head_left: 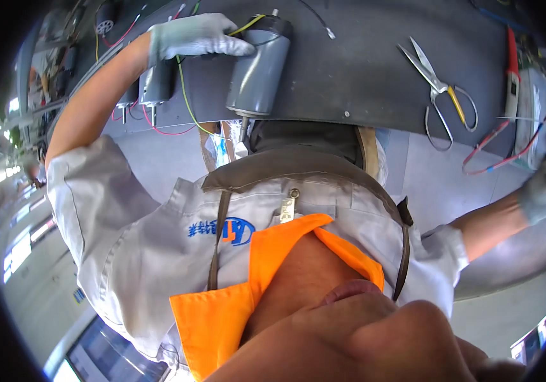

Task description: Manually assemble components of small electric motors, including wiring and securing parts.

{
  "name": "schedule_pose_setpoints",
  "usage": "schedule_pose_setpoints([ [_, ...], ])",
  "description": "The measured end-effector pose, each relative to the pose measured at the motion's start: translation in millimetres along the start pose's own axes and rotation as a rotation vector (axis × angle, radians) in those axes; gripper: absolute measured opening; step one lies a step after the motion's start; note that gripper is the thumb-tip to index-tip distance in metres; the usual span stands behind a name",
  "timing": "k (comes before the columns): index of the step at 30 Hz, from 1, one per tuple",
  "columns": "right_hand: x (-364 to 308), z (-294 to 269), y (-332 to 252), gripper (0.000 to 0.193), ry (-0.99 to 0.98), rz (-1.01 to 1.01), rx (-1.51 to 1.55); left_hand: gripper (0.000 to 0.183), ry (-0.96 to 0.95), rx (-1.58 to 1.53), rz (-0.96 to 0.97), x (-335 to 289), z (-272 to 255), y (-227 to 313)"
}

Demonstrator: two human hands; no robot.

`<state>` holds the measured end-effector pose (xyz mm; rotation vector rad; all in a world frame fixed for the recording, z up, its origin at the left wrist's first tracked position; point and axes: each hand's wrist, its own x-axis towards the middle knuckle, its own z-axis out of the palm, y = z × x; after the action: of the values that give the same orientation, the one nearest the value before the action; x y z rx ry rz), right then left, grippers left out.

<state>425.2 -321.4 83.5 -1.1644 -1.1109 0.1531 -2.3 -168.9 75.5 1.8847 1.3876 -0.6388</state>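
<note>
My left hand (199, 37), in a pale glove, reaches over the bench to a grey cylindrical motor (259, 73). Its fingers are stretched out, and the fingertips lie against the motor's upper side near its black end cap. A yellow-green wire (247, 25) runs from that cap toward the hand. The motor lies with its shaft (244, 129) pointing at me over the bench edge. Far right, my right hand (545, 181), gloved with dark fingertips, is beside a looped red wire (484, 141) with blue bands. Shadow at the rim hides its fingers.
Scissors (438, 86) with a yellow-wrapped handle lie open on the dark bench (355, 76). Right of them is a red-and-grey handled tool (512, 76) beside a clear plastic item (532, 105). More grey motors (156, 83) with loose wires stand left, near the bench edge.
</note>
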Motion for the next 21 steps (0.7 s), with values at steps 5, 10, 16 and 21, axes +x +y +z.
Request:
schedule_pose_setpoints([
  [5,-66.0,81.0,10.7,0.024,-0.498,0.662,0.236,0.048,-0.171,-0.206,-0.092,0.4,-20.3,15.1],
  [10,-58.7,132.5,19.1,0.018,-0.648,0.352,-0.060,0.034,-0.137,-0.422,-0.001,2.5,-14.8,0.4],
  [16,-39.3,130.5,-27.5,0.027,-0.639,0.813,0.631,0.037,-0.224,-0.518,0.021,2.3,-19.6,-23.5],
  [21,-107.0,183.5,-18.8,0.025,-0.711,1.165,0.873,0.042,-0.244,-0.578,-0.002,-13.0,-35.9,-5.7],
])
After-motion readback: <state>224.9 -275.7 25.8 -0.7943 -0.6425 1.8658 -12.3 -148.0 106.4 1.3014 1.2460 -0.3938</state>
